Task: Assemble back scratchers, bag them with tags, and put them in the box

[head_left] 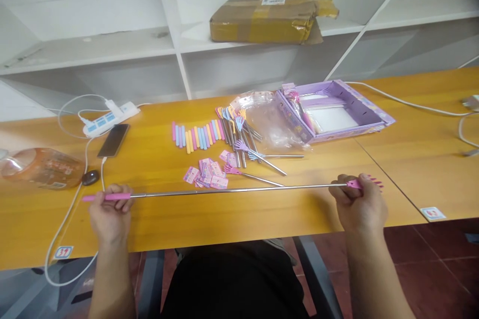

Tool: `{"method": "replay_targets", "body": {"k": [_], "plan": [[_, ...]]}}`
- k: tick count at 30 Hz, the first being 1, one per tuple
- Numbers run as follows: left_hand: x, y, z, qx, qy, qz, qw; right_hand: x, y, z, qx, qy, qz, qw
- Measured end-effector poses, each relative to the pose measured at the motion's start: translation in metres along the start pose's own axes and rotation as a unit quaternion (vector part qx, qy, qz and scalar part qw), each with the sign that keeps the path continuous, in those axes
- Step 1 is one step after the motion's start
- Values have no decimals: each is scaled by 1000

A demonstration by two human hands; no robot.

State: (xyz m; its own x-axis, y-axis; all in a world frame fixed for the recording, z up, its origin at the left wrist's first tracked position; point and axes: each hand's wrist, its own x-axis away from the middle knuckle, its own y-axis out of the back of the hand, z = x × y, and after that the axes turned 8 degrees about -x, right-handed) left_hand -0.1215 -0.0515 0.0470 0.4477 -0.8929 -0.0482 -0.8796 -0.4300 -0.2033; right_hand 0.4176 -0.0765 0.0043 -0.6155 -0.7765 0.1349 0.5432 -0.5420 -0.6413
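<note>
A pink telescopic back scratcher (224, 190) is stretched out long across the front of the table, its thin metal rod level. My left hand (111, 214) is closed around its pink handle. Over on the right, my right hand (361, 202) grips the pink claw end, whose prongs stick out past my fingers. Just beyond the rod lie a shorter pink back scratcher (254, 177), a purple one (262, 156) and small pink printed cards (207, 173). Behind these are a pile of back scratchers (237, 129) with metal rods and a row of coloured handle sleeves (196, 136).
A purple open-topped box (346, 127) holds a wrapped item, with clear plastic bags (267, 114) beside it. To the left are a phone (113, 140), a power strip (112, 118), cables and an orange bottle (45, 168). A taped carton (262, 20) rests on the shelf.
</note>
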Motion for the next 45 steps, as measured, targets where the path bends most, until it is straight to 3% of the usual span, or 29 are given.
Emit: {"method": "replay_targets", "body": {"k": [6, 14, 19, 22, 26, 29, 35, 40, 45], "plan": [[0, -7, 4, -13, -18, -19, 1000, -3, 0, 1, 15, -5, 0, 1000], [3, -14, 2, -1, 0, 17, 1000, -3, -5, -6, 5, -26, -5, 1000], [6, -18, 1, -6, -15, 46, 999, 1, -21, -11, -4, -9, 14, 1000], [31, -43, 15, -30, 15, 68, 997, 30, -44, -35, 19, -8, 43, 999], [83, -89, 41, -6, 59, 165, 984, 106, -76, -76, 33, -52, 120, 991], [104, -107, 47, 9, 54, 173, 983, 149, -90, -88, 22, -28, 182, 983], [102, -105, 48, 11, 70, 187, 980, 155, -99, -91, 24, 6, 156, 987], [122, -119, 71, -37, 84, 267, 959, 171, -99, -122, 48, -79, 176, 980], [134, -132, 80, -75, 106, 263, 956, 181, -97, -137, 53, -129, 161, 977]]}}
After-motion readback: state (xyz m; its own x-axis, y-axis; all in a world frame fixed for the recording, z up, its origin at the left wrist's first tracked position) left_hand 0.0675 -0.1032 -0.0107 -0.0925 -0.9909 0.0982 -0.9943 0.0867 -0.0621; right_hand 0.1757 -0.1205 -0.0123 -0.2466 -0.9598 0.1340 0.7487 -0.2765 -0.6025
